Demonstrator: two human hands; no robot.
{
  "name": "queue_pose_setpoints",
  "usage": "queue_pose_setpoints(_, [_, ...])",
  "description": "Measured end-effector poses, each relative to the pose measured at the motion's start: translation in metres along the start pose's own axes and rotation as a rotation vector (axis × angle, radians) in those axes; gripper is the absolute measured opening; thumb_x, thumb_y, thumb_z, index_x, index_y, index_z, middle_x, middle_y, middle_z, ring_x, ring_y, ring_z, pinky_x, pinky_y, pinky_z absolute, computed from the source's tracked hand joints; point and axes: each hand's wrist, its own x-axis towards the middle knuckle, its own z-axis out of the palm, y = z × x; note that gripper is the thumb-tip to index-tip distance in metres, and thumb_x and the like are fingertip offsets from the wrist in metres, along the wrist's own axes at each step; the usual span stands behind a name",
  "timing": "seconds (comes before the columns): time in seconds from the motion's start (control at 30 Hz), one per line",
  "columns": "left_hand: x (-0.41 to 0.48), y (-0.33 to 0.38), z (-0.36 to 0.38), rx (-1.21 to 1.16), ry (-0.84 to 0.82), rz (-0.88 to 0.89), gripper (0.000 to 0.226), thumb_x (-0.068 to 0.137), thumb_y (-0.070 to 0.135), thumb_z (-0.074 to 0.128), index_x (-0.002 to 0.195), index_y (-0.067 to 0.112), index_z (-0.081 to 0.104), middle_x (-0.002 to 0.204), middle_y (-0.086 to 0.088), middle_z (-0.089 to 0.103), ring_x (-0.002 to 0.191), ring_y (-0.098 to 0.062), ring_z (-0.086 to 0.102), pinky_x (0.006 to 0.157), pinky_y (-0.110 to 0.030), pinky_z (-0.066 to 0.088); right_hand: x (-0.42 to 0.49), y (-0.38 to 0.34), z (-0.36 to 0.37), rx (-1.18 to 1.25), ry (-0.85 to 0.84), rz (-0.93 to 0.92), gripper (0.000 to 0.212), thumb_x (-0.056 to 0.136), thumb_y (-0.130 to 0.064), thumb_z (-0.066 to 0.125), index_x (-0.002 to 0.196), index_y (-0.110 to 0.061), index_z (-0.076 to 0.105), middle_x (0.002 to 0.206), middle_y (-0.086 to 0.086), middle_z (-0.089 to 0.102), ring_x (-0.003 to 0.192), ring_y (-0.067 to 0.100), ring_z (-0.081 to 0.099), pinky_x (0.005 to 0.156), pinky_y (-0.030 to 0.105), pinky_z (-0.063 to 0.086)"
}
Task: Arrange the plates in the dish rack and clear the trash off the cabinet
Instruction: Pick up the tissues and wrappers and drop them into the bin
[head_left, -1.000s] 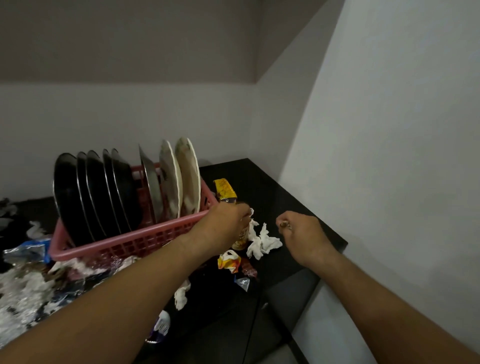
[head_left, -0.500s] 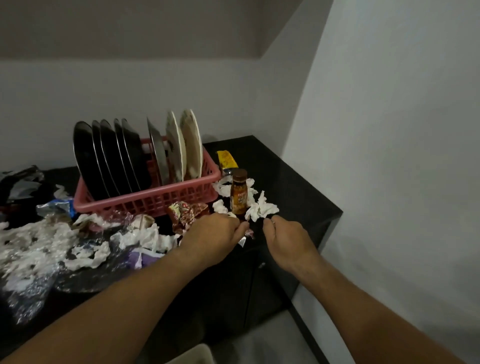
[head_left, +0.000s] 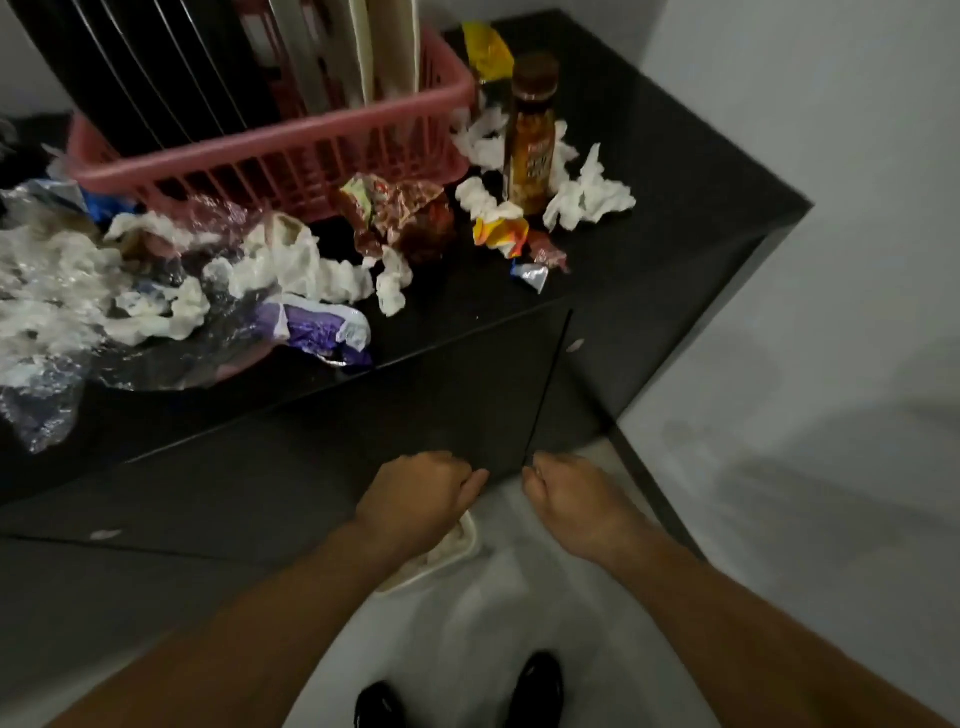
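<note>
Head camera looks down on a black glossy cabinet (head_left: 649, 234) standing against a pale wall. The only label is on a small brown bottle with a brown cap (head_left: 532, 135), which stands upright just right of the rack; the label is yellow-orange and its writing is too blurred to read. The printing on the wrappers cannot be read either.

The left hand (head_left: 415, 499) and the right hand (head_left: 576, 504) are low, in front of the cabinet's dark front, near each other but apart. Both have the fingers curled in tight, like fists, with the thumbs toward each other. If something small is inside either fist, I cannot tell. Under the left hand a white container (head_left: 460, 545) stands on the pale floor.

The pink plastic dish rack (head_left: 291, 156) is at the back of the cabinet top. Dark round plates (head_left: 156, 67) stand on edge in its left part and white plates (head_left: 384, 52) in its right part.

The trash lies on the cabinet top: crumpled white tissues (head_left: 587, 197) around the bottle, a yellow wrapper (head_left: 485, 49) behind it, a red-brown crumpled wrapper (head_left: 410, 213) touching the rack's front, a small yellow-orange wrapper (head_left: 501, 234), a purple and white packet (head_left: 322, 325) near the front edge, and crumpled clear plastic (head_left: 41, 410) on the left.
</note>
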Motion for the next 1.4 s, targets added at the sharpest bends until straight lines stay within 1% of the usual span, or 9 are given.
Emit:
queue_pose_setpoints(0.13, [-0.016,-0.058,0.074,-0.058,-0.056,-0.114,0.039,0.100,0.049,0.034,0.081,0.024,0.057,0.083,0.002,0.064,0.076,-0.019,0.061,0.063,-0.030,0.041,0.025,0.023,0.092,-0.070,-0.130,-0.022,0.030,0.105,-0.025,0.036,0.110,-0.004,0.057,0.109,0.015,0.061,0.100,0.031,0.057,0.080,0.034,0.042])
queue_pose_setpoints(0.33, [-0.022,-0.148,0.213,-0.057,-0.062,-0.279,0.027,0.100,0.041,0.037,0.100,0.021,0.054,0.088,-0.006,0.068,0.078,-0.027,0.065,0.067,-0.035,0.051,0.112,0.054,0.258,-0.164,-0.268,-0.091,0.029,0.102,-0.023,0.040,0.113,-0.004,0.059,0.113,0.018,0.060,0.103,0.037,0.059,0.081,0.038,0.046])
queue_pose_setpoints(0.53, [-0.018,-0.211,0.331,-0.062,-0.054,-0.300,0.028,0.095,0.040,0.047,0.070,0.028,0.041,0.064,0.002,0.049,0.064,-0.020,0.058,0.055,-0.031,0.038,0.208,0.086,0.399,-0.225,-0.367,-0.094,0.027,0.100,-0.022,0.047,0.120,-0.007,0.059,0.121,0.017,0.060,0.111,0.036,0.059,0.087,0.038,0.047])
queue_pose_setpoints(0.67, [-0.006,-0.236,0.376,-0.042,-0.058,-0.283,0.023,0.091,0.041,0.048,0.072,0.028,0.047,0.070,0.005,0.054,0.067,-0.017,0.057,0.059,-0.031,0.043,0.239,0.113,0.452,-0.288,-0.454,-0.074,0.042,0.090,-0.023,0.065,0.129,-0.014,0.055,0.132,0.012,0.055,0.119,0.033,0.054,0.095,0.038,0.045])
queue_pose_setpoints(0.9, [0.049,-0.231,0.425,-0.190,-0.104,-0.204,0.027,0.087,0.034,0.053,0.063,0.030,0.042,0.072,0.006,0.055,0.074,-0.018,0.059,0.059,-0.029,0.033,0.225,0.121,0.412,0.049,-0.387,-0.009,0.038,0.093,-0.015,0.059,0.130,-0.022,0.059,0.131,0.004,0.059,0.113,0.022,0.059,0.091,0.024,0.045])
queue_pose_setpoints(1.0, [0.077,-0.221,0.456,-0.135,-0.207,-0.151,0.018,0.090,0.037,0.050,0.083,0.022,0.059,0.096,-0.006,0.067,0.091,-0.025,0.062,0.073,-0.032,0.044,0.198,0.126,0.367,0.007,-0.271,-0.016,0.015,0.086,-0.021,0.065,0.097,-0.031,0.069,0.106,-0.005,0.066,0.092,0.014,0.063,0.072,0.022,0.047])
queue_pose_setpoints(1.07, [0.091,-0.216,0.480,-0.183,-0.328,-0.158,0.028,0.091,0.044,0.049,0.106,0.024,0.061,0.113,-0.004,0.064,0.099,-0.023,0.060,0.086,-0.034,0.048,0.181,0.131,0.343,-0.062,-0.226,-0.027,0.010,0.086,-0.026,0.064,0.093,-0.032,0.066,0.096,-0.011,0.060,0.084,0.009,0.060,0.064,0.021,0.046])
queue_pose_setpoints(1.2, [0.102,-0.213,0.503,-0.333,-0.559,-0.218,0.039,0.087,0.058,0.047,0.122,0.041,0.048,0.128,0.003,0.052,0.107,-0.023,0.056,0.089,-0.040,0.047,0.164,0.140,0.317,-0.099,-0.186,-0.051,0.022,0.092,-0.039,0.060,0.114,-0.037,0.060,0.116,-0.015,0.055,0.105,0.006,0.052,0.088,0.027,0.048])
queue_pose_setpoints(1.4, [0.080,-0.191,0.407,-0.102,-0.267,-0.071,0.032,0.093,0.045,0.045,0.100,0.025,0.069,0.105,0.004,0.068,0.097,-0.016,0.062,0.084,-0.030,0.047,0.146,0.124,0.269,-0.049,-0.078,-0.063,0.019,0.092,-0.044,0.061,0.109,-0.035,0.059,0.104,-0.017,0.052,0.095,0.004,0.050,0.080,0.023,0.044])
